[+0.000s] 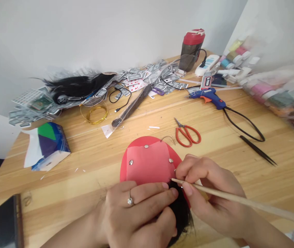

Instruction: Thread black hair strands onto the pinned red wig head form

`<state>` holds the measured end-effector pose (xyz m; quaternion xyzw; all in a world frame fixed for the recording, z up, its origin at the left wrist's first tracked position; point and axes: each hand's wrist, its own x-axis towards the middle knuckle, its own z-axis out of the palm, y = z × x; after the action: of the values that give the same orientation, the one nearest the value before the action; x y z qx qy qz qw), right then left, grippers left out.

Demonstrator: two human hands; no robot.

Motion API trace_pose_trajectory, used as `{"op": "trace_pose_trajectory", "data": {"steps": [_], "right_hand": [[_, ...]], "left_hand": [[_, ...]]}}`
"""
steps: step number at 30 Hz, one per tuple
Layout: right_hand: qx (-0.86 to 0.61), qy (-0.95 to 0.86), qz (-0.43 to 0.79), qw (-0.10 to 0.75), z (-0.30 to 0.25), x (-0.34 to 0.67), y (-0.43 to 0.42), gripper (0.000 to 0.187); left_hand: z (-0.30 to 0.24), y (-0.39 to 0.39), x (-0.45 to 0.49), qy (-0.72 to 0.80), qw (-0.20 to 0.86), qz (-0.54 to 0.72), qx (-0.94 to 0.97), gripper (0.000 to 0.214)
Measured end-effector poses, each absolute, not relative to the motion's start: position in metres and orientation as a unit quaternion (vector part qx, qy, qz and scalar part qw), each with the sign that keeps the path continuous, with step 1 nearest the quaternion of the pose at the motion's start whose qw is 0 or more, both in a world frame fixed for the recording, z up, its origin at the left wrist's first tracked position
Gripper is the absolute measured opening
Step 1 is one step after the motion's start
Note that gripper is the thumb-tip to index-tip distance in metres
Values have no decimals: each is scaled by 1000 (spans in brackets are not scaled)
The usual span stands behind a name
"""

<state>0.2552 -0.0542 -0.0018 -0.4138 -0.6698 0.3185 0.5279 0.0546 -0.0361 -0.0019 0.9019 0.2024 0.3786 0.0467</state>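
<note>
A round red form (141, 140) has pink mesh fabric (147, 163) fixed over it with several silver pins. Black hair (179, 224) hangs from the fabric's lower right edge. Across the fabric and hair lies my left hand (139, 210), wearing a ring, with index and middle fingers pressed together on the hair and the others bent over it. My right hand (214, 196) pinches a thin wooden-handled tool (229, 197) near its tip, which meets the fabric edge beside my left fingertips. The tool's very end is too small to make out.
Red-handled scissors (185, 132), a blue glue gun (209, 96) and black tweezers (257, 150) lie beyond my right hand. A phone (4, 222) and a tissue pack (53, 141) sit leftward. Black hair (82, 86), gold wire (96, 114) and a tumbler (192, 50) are at the back.
</note>
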Motion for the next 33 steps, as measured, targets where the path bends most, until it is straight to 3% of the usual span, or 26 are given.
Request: {"op": "trace_pose_trajectory", "data": {"steps": [17, 20, 25, 33], "right_hand": [[-425, -518, 524, 525, -4, 261, -49, 16], [-426, -481, 560, 523, -4, 259, -47, 18], [-416, -446, 595, 523, -5, 258, -44, 18], [-401, -427, 615, 527, -8, 258, -44, 18]], "left_hand": [[2, -29, 56, 170, 54, 391, 903, 25], [14, -22, 55, 153, 161, 367, 903, 21], [36, -22, 49, 281, 389, 299, 825, 22], [58, -17, 59, 370, 338, 97, 860, 21]]}}
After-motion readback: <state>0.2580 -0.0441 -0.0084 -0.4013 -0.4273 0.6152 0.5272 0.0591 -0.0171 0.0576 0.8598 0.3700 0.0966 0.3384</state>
